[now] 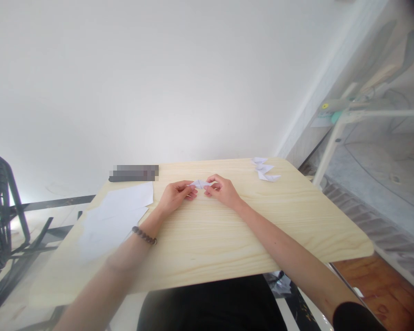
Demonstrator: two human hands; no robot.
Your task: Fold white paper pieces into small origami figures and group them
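Observation:
A small folded white paper (200, 184) with creased, pointed ends is held just above the middle of the wooden table (207, 243). My left hand (177, 195) pinches its left end between thumb and fingers. At the opposite end, my right hand (222, 191) is closed on the paper in the same way. A beaded bracelet (144, 235) circles my left wrist. Fingertips hide both ends of the paper.
Sheets of white paper (115, 220) lie at the table's left. Behind them is a dark, partly blurred-out object (134, 174). Several folded paper pieces (265, 169) rest at the back right. A white wall (200, 82) stands behind, and a black chair (7, 202) at the left.

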